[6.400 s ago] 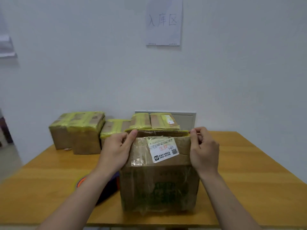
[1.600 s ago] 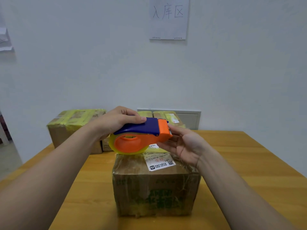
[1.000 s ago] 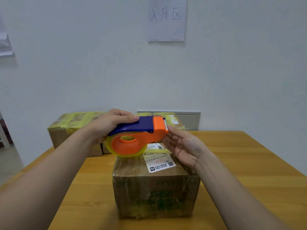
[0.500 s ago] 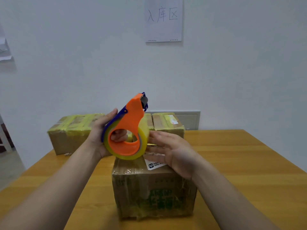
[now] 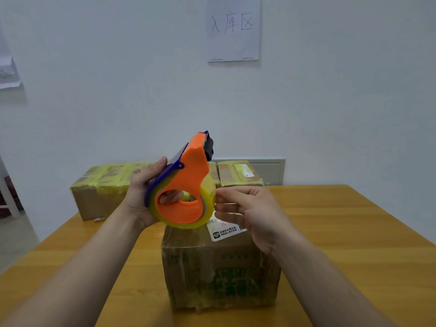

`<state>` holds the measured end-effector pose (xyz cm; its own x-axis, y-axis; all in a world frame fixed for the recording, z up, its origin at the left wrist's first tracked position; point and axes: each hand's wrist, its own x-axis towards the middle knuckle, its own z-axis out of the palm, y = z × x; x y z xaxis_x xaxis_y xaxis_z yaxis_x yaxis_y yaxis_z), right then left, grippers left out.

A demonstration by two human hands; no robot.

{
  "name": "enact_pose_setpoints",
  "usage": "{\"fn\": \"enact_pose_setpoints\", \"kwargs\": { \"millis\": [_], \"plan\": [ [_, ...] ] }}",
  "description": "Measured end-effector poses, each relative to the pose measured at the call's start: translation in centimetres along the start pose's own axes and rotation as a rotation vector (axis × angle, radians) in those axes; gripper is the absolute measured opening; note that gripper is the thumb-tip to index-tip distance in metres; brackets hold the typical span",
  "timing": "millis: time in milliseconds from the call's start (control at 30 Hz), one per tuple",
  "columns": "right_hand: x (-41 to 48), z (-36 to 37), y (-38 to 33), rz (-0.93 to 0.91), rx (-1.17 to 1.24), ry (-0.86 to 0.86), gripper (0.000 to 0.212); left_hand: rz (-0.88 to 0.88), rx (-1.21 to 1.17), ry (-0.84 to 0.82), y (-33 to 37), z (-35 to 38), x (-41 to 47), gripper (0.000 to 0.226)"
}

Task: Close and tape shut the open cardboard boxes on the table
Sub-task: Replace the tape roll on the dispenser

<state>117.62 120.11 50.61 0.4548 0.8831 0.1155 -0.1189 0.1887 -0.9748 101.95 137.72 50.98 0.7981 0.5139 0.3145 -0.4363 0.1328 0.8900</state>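
Note:
A brown cardboard box (image 5: 221,274) with its flaps down and a white label (image 5: 226,232) on top stands on the wooden table (image 5: 354,232) in front of me. Above its near left corner my left hand (image 5: 139,194) grips an orange and blue tape dispenser (image 5: 188,175), nose tilted up, fingers through the core. The roll of yellowish clear tape (image 5: 208,190) sits in it. My right hand (image 5: 254,213) hovers over the box top, its fairly straight fingertips touching the roll's right edge.
Taped boxes wrapped in yellow tape stand at the back left (image 5: 103,190) and back middle (image 5: 238,174) against the white wall. A paper sign (image 5: 233,29) hangs above. A grey wall panel (image 5: 271,171) is behind the boxes.
My left hand has tipped the dispenser from level to nose-up and lifted it. My right hand moved from under its nose to the roll's right edge.

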Motion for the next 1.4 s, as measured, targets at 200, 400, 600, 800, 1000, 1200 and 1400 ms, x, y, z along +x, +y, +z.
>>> {"fn": "enact_pose_setpoints", "kwargs": {
  "millis": [200, 400, 600, 800, 1000, 1200, 1400],
  "plan": [
    [-0.4, 0.2, -0.6, 0.018, 0.085, -0.029, 0.015, 0.018, 0.003, 0.048, 0.5, -0.1, -0.4, 0.125],
    [-0.6, 0.6, -0.7, 0.048, 0.054, -0.038, 0.021, 0.065, -0.011, 0.081, 0.2, -0.2, -0.8, 0.081],
    [-0.7, 0.7, 0.1, -0.038, -0.008, -0.009, 0.021, 0.103, -0.028, 0.087, -0.3, -0.4, -0.9, 0.069],
    [-1.0, 0.3, 0.7, -0.315, -0.192, -0.021, 0.018, 0.076, -0.180, 0.079, -0.9, -0.1, -1.0, 0.051],
    [0.0, -0.8, 1.2, -0.682, -0.435, -0.069, 0.017, -0.028, -0.370, 0.029, -2.5, -0.2, -1.7, 0.042],
    [0.1, -0.6, 1.4, -0.921, -0.631, -0.102, 0.017, -0.086, -0.589, -0.197, -3.9, -1.8, -1.9, 0.041],
    [0.0, 0.2, 2.2, -1.042, -0.695, -0.116, 0.009, -0.109, -0.722, -0.315, -4.8, -1.7, -2.4, 0.043]
  ]
}}
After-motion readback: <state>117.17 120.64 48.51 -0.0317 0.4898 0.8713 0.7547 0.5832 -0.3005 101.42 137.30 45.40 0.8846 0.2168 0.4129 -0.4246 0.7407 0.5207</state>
